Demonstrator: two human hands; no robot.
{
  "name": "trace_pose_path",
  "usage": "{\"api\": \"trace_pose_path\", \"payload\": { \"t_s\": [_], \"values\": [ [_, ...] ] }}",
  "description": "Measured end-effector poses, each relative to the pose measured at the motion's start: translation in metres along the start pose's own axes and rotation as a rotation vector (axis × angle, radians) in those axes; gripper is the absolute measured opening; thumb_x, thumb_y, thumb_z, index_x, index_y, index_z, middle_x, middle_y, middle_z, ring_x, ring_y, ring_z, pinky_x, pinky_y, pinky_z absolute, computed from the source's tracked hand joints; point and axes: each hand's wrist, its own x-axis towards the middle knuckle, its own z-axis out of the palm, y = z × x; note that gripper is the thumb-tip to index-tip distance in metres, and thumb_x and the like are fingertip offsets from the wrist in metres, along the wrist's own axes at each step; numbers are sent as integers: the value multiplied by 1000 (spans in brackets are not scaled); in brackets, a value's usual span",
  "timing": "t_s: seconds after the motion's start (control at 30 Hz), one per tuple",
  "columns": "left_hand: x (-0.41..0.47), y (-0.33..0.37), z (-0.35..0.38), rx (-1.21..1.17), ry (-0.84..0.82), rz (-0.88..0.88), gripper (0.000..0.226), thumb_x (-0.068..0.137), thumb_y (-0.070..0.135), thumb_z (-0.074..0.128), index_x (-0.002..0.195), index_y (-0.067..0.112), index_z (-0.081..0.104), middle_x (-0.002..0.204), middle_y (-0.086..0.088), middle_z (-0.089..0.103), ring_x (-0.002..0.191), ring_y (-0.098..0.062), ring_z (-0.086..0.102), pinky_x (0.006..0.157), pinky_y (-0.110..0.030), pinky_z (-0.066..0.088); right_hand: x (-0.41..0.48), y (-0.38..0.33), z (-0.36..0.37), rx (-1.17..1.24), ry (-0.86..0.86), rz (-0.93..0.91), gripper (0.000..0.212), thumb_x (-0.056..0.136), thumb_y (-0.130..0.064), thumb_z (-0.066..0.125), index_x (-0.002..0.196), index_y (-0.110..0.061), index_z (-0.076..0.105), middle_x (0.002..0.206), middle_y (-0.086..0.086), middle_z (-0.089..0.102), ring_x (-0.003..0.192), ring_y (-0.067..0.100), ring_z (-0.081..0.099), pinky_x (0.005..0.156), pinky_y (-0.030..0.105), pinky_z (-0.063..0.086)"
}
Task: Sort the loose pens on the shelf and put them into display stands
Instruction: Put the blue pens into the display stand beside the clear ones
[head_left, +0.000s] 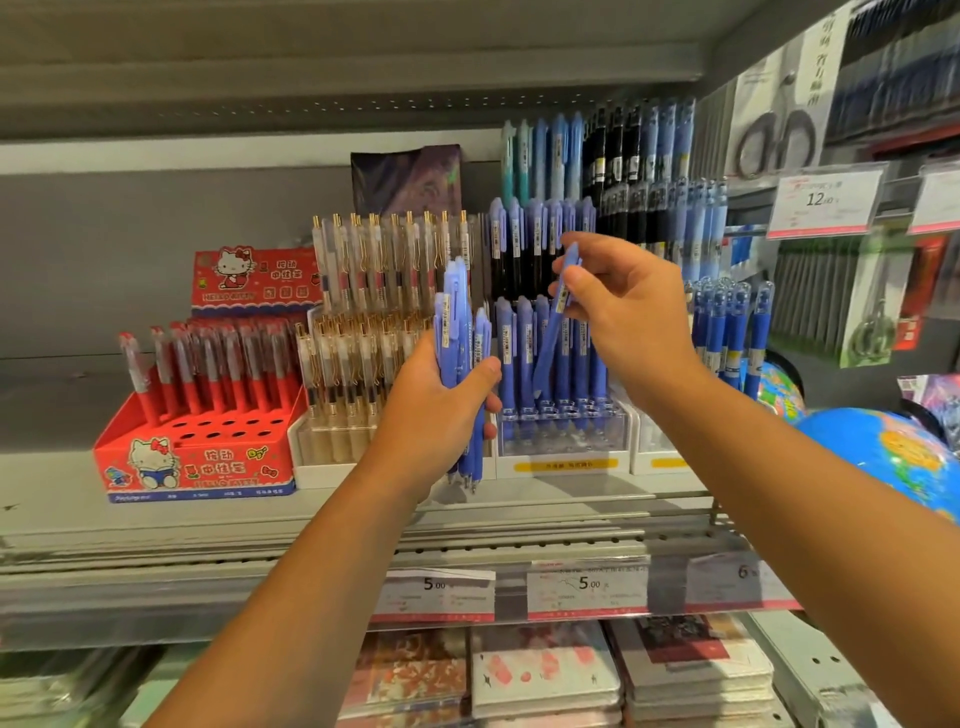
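**Q:** What did the hands hold?

**A:** The left hand (436, 410) gripped a bundle of blue pens (460, 332) upright, tips down, just above the shelf (363, 499). The right hand (623, 312) pinched a single blue pen (553, 332), tilted over the clear display stand (563, 441) that held matching pens.

**Q:** Could any writing be read?

**A:** The red stand (197, 457) at left carried Hello Kitty artwork. Two shelf-edge price tags (434, 584) read "5.00", and a hanging tag (823, 200) at upper right read "12".
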Motion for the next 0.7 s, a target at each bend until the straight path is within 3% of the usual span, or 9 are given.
{"api": "trace_pose_path", "payload": {
  "t_s": [0.17, 0.3, 0.4, 0.53, 0.7],
  "values": [
    [-1, 2, 1, -1, -20, -11, 23, 98, 29, 59, 119, 35, 52, 68, 4, 67, 56, -15, 62, 58, -29, 56, -1, 12, 3, -166, -72, 46, 30, 97, -9, 57, 125, -16, 63, 105, 4, 69, 96, 19, 67, 80, 35, 59],
    [-3, 5, 1, -6, -48, -28, 22, 98, 29, 59, 116, 40, 52, 67, 5, 67, 55, -14, 63, 56, -24, 54, -1, 20, 3, -275, -125, 116, 29, 96, -11, 59, 125, -16, 64, 96, -4, 67, 89, 23, 67, 80, 43, 59],
    [-5, 8, 1, -13, -66, -33, 23, 98, 29, 58, 106, 48, 49, 68, 5, 68, 55, -15, 63, 56, -24, 55, -2, 22, 4, -406, -130, 71, 27, 94, -14, 63, 122, -15, 66, 95, -4, 65, 91, 16, 64, 85, 38, 57],
    [-7, 12, 0, -9, -66, -31, 26, 97, 26, 60, 112, 45, 49, 73, 0, 69, 56, -15, 65, 54, -22, 54, -7, 23, 4, -535, -89, 23, 25, 94, -19, 65, 119, -15, 66, 93, -8, 61, 86, 8, 58, 72, 15, 45],
    [-9, 15, 2, -18, -75, -25, 32, 96, 19, 61, 122, 33, 47, 88, -10, 69, 59, -11, 67, 54, -21, 55, -9, 19, 2, -543, -107, 48, 26, 94, -17, 64, 120, -11, 64, 97, -3, 62, 89, 13, 60, 82, 31, 54]
  ]
}}
